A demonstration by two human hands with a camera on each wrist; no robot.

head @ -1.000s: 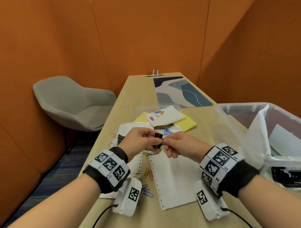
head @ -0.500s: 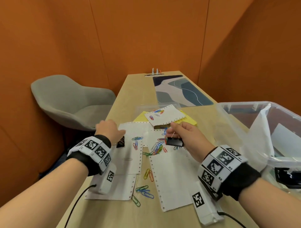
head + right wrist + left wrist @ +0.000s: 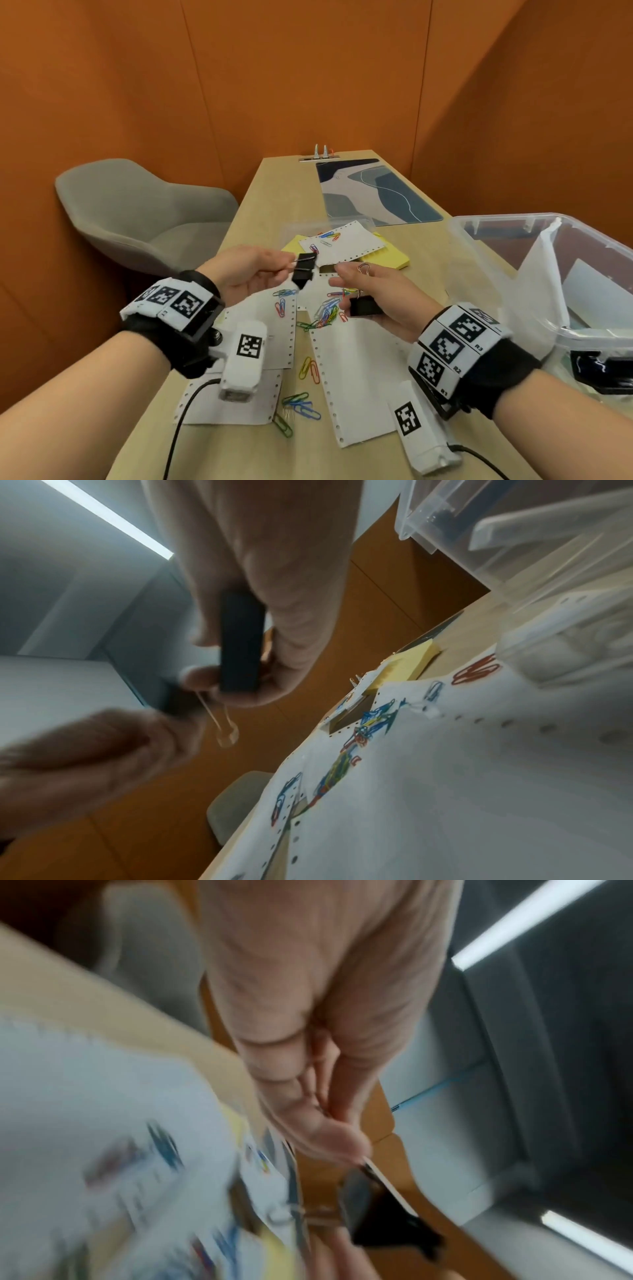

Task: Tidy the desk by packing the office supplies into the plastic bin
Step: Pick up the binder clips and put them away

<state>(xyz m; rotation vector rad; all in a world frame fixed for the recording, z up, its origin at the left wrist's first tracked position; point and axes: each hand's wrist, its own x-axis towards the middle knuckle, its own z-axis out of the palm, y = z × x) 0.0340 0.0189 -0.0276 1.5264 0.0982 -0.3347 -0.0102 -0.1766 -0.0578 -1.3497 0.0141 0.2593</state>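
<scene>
Left hand (image 3: pixel 245 274): raised above the desk (image 3: pixel 253 192), thumb and fingers pinching the wire handle of a small black binder clip (image 3: pixel 303 270), which hangs just left of the right hand. Right hand (image 3: pixel 380 294): raised at the same height, fingers curled round a larger black binder clip (image 3: pixel 364 306) held against the palm, its silver wire loop standing up beside the fingertips. The two clips are near each other but apart. Coloured paper clips (image 3: pixel 325 313): a loose heap below the hands, with a few more strewn nearer on the desk and on the white perforated paper sheets (image 3: pixel 359 373) lying there. Yellow sticky-note pad (image 3: pixel 390 255): farther off, partly under another perforated sheet that bears some paper clips. Clear plastic bin (image 3: pixel 479 233): on the right side of the desk, open, holding a white plastic bag and other items too unclear to name. Patterned desk mat (image 3: pixel 376 192): at the far end. Grey chair (image 3: pixel 137 212): left of the desk.
</scene>
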